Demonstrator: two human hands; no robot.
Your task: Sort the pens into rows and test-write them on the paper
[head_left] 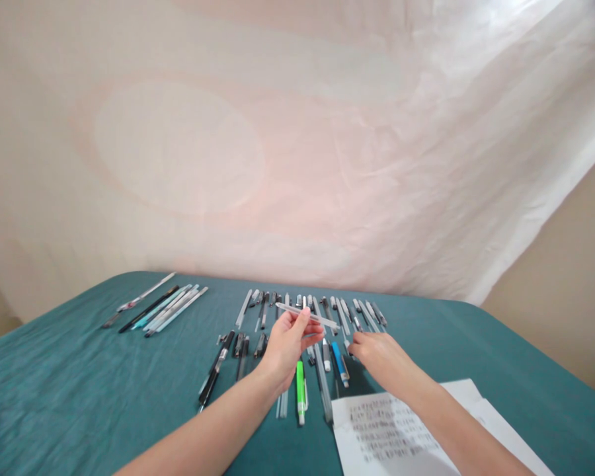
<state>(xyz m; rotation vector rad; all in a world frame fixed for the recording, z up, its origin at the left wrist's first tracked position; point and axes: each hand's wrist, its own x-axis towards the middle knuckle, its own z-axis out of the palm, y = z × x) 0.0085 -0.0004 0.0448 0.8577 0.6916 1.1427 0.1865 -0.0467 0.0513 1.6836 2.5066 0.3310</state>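
My left hand (pixel 287 347) is closed, its thumb and fingers pinching a clear pen barrel (pixel 326 321) that it holds raised, nearly level, above the pens. My right hand (pixel 377 354) is low over the table, fingers curled down together. A small pale piece shows at its fingertips, but what it grips is hidden. Just left of that hand lie a blue pen (pixel 339 362) and a white-capped piece (pixel 326 355). Below my left hand is a bright green pen (pixel 300 390), beside a long clear barrel (pixel 322 383).
Several pens and caps form a back row (pixel 344 316) on the green tablecloth (pixel 79 383). Black pens (pixel 218 370) lie left of my left hand. A bundle of pens and refills (pixel 171 307) rests far left. Handwritten sheets (pixel 377 430) lie under my right forearm. A pale curtain (pixel 277 165) hangs behind.
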